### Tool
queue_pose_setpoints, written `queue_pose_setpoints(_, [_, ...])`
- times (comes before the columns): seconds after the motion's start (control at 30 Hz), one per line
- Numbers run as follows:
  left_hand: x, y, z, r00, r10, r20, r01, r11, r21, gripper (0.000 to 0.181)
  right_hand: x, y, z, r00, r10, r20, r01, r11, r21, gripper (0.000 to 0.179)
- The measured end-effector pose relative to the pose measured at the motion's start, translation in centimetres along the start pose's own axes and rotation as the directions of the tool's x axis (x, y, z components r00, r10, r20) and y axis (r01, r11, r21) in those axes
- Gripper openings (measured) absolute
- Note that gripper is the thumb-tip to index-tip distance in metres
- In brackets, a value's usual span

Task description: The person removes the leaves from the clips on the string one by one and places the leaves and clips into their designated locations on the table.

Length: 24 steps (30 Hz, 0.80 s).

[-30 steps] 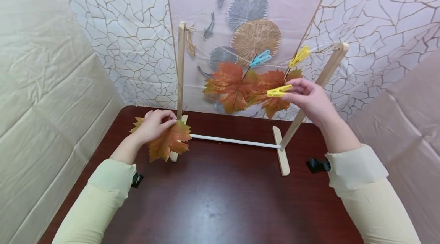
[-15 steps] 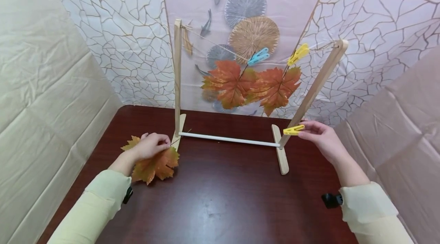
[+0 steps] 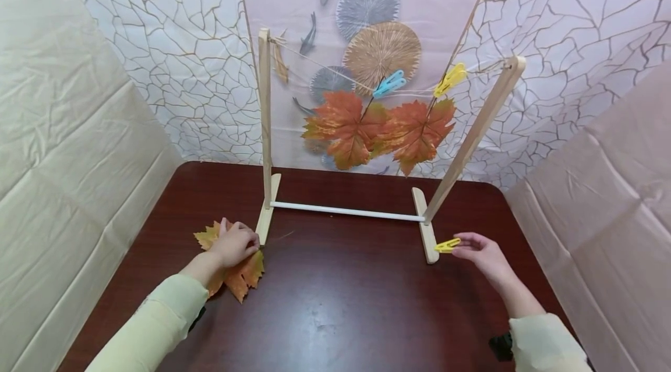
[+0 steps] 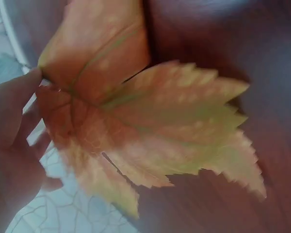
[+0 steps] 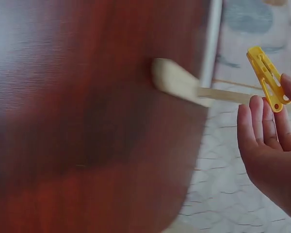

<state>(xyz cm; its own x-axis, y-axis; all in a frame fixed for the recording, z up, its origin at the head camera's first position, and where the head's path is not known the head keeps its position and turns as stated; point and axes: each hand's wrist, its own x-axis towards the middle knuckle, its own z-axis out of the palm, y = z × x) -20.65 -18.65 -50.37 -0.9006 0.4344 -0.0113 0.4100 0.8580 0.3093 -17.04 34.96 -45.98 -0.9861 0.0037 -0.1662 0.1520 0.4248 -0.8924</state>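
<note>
On the left, my left hand (image 3: 233, 245) pinches an orange-green artificial maple leaf (image 3: 245, 274) near its stem, low over the table. The left wrist view shows the leaf (image 4: 150, 111) spread out beside the fingers, somewhat blurred. At the right, my right hand (image 3: 487, 258) holds a yellow clothespin (image 3: 447, 245) by its handle end, close to the rack's right foot. In the right wrist view the clothespin (image 5: 266, 77) sits between thumb and fingers. Two more maple leaves, a left one (image 3: 348, 133) and a right one (image 3: 419, 136), hang from the string by a blue clothespin (image 3: 389, 84) and another yellow clothespin (image 3: 451, 80).
A wooden rack stands at the back of the dark red table (image 3: 325, 296). Its left post (image 3: 265, 121) and right post (image 3: 474, 139) carry the sagging string, and a white rod (image 3: 346, 211) joins their feet. Patterned cloth hangs behind; plain cloth walls flank both sides.
My right hand has come down from beside the hanging leaves towards the table with the yellow clothespin. My left hand has lowered the maple leaf towards me, away from the left post.
</note>
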Motion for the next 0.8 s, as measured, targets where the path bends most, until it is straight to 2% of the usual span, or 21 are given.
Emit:
queue_pose_setpoints(0.2, [-0.7, -0.5, 2.2, 0.998, 0.013, -0.059, -0.010, 0.998, 0.054, 0.012, -0.3, 2.9, 1.4, 0.995, 0.094, -0.035, -0.097, 0.991, -0.092, 0.049])
queue_pose_setpoints(0.4, [-1.2, -1.0, 3.7, 0.996, -0.010, -0.086, 0.013, 0.999, 0.044, 0.005, -0.2, 5.2, 2.3, 0.986, 0.150, -0.068, -0.158, 0.978, -0.134, 0.050])
queue_pose_setpoints(0.6, [-1.8, -1.5, 4.5, 0.987, 0.005, -0.163, 0.004, 0.998, 0.056, 0.004, 0.0, 6.6, 2.8, 0.983, 0.151, -0.108, -0.168, 0.972, -0.165, 0.045])
queue_pose_setpoints(0.8, [-2.0, -1.9, 4.8, 0.978, 0.040, -0.205, -0.022, 0.996, 0.088, 0.005, 0.1, 7.0, 3.0, 0.982, 0.118, -0.147, -0.155, 0.949, -0.274, 0.042])
